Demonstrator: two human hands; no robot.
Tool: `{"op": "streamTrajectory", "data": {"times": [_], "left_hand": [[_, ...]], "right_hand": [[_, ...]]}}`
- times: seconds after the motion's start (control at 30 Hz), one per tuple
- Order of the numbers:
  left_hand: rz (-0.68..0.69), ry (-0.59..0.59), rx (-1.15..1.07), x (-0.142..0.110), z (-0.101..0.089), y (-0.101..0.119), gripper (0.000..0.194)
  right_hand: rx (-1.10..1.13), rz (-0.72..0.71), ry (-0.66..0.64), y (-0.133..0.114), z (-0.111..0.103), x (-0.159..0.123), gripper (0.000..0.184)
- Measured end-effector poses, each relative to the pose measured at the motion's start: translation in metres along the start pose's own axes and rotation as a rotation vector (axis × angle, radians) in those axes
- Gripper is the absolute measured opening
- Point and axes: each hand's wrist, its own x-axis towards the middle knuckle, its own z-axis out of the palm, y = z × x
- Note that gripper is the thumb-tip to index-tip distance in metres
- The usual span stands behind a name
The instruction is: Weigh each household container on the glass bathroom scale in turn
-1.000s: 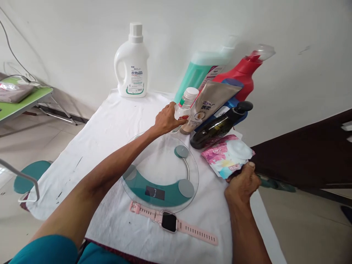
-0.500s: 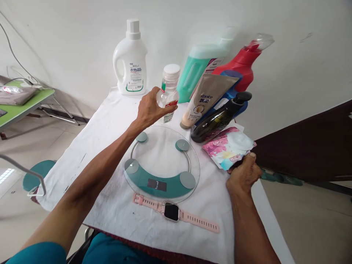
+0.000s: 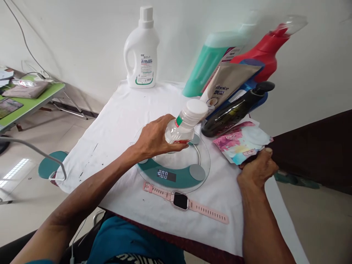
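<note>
My left hand (image 3: 154,139) is closed round a small clear bottle (image 3: 184,121) with a white cap and holds it tilted, its base over or on the round glass scale (image 3: 202,159). The scale's display (image 3: 166,175) is lit with digits. My right hand (image 3: 257,169) rests at the table's right edge, its fingers curled and its thumb pressing the corner of a pink and white pouch (image 3: 242,141). A pink smartwatch (image 3: 181,201) lies flat in front of the scale.
A white detergent jug (image 3: 143,51) stands at the back of the white cloth (image 3: 115,121). Leaning at the back right are a green bottle (image 3: 209,62), a red bottle (image 3: 268,42), a beige tube (image 3: 227,82) and a dark pump bottle (image 3: 236,110). A green table (image 3: 24,101) stands left.
My left hand lifted the small clear bottle from the group at the back and brought it down over the scale. The scale's display has lit. My right hand stayed on the pouch.
</note>
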Motion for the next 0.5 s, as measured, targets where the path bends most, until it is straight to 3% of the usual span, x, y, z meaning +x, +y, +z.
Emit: {"op": "streamTrajectory", "data": {"times": [0.13, 0.23, 0.3, 0.43, 0.5], "left_hand": [[-0.021, -0.055, -0.046, -0.005, -0.006, 0.0, 0.069], [-0.075, -0.008, -0.193, -0.014, -0.018, -0.009, 0.071], [-0.147, 0.111, -0.258, -0.02, -0.029, -0.024, 0.06], [-0.352, 0.463, -0.216, -0.028, -0.051, -0.069, 0.045], [-0.414, 0.53, -0.187, -0.029, -0.057, -0.089, 0.037]], "right_hand": [[0.021, 0.014, 0.009, -0.005, 0.0, -0.003, 0.044], [0.039, 0.019, 0.009, -0.007, -0.001, -0.003, 0.042], [0.057, 0.023, 0.008, -0.009, -0.001, -0.003, 0.041], [0.047, 0.069, 0.039, -0.012, -0.002, -0.004, 0.035], [0.001, 0.074, 0.04, -0.014, -0.003, -0.005, 0.035]]}}
